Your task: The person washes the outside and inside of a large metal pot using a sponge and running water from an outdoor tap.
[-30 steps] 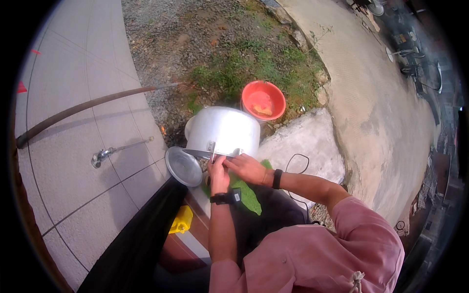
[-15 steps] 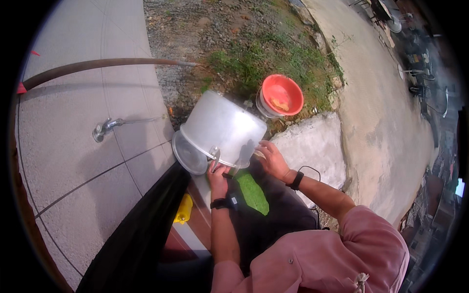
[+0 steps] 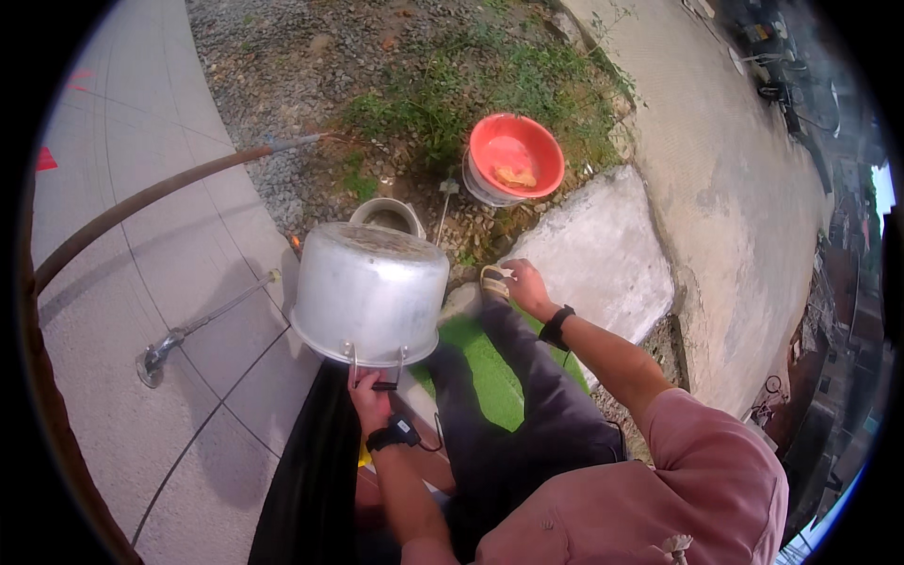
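A large aluminium pot (image 3: pixel 367 292) is tipped bottom-up, its stained base upward and its rim toward me. My left hand (image 3: pixel 371 403) is closed around the dark grip of the pot's wire handle at the rim. The pot's inside is hidden. To the right of the pot, my right hand (image 3: pixel 529 287) is apart from it, fingers loosely bent and seemingly holding nothing. In the picture it overlaps my sandalled foot (image 3: pixel 493 281).
A red basin (image 3: pixel 518 151) sits on a pale bucket among weeds. Behind the pot is a round whitish container (image 3: pixel 388 215). A tap (image 3: pixel 160 356) juts from the tiled wall, and a brown hose (image 3: pixel 141 202) arches over it. Green matting (image 3: pixel 485 372) lies under my legs, beside a concrete slab (image 3: pixel 603 254).
The pot has turned so its base now faces up, and has shifted left and down in view. My right hand has come away from it; my left hand keeps hold at the handle.
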Tool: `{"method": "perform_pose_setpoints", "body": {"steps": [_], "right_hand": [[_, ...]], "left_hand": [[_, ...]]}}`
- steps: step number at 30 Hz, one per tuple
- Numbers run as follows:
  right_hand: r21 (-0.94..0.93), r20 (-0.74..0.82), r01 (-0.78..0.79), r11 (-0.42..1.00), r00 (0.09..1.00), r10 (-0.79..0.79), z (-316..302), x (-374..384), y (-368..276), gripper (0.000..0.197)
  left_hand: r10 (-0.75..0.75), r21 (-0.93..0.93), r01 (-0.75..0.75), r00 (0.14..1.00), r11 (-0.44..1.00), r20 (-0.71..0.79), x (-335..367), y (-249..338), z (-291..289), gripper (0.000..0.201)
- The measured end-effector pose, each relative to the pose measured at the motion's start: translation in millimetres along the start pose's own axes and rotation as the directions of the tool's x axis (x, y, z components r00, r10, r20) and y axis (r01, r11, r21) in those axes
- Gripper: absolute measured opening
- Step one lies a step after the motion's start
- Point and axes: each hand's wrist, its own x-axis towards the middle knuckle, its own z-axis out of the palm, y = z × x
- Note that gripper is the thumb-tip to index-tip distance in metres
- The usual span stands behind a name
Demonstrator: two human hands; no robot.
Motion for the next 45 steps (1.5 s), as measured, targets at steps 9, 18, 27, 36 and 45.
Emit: {"method": "perform_pose_setpoints", "body": {"steps": [9,18,27,36,45], "right_hand": [[0.272,0.215,0.648,0.711,0.679,-0.702,39,50,-248,0.028],[0.491,0.391,0.792,0.364,0.173,-0.904,83,52,-508,0.043],[0.33,0.634,0.908,0.258,-0.011,-0.773,72,40,-558,0.028],[0.405,0.561,0.903,0.142,-0.123,-0.819,73,52,-566,0.026],[0.369,0.474,0.905,0.21,0.011,-0.88,66,51,-551,0.03]], "left_hand": [[0.031,-0.026,-0.03,0.999,0.999,0.018,56,-28,-19,0.05],[0.06,-0.031,-0.057,0.996,0.998,0.07,70,-2,10,0.05],[0.083,-0.14,-0.08,0.996,0.987,0.017,106,24,16,0.05],[0.087,-0.077,-0.08,0.991,0.994,0.097,144,41,-4,0.057],[0.094,-0.038,-0.092,0.994,0.995,0.059,149,36,-25,0.053]]}}
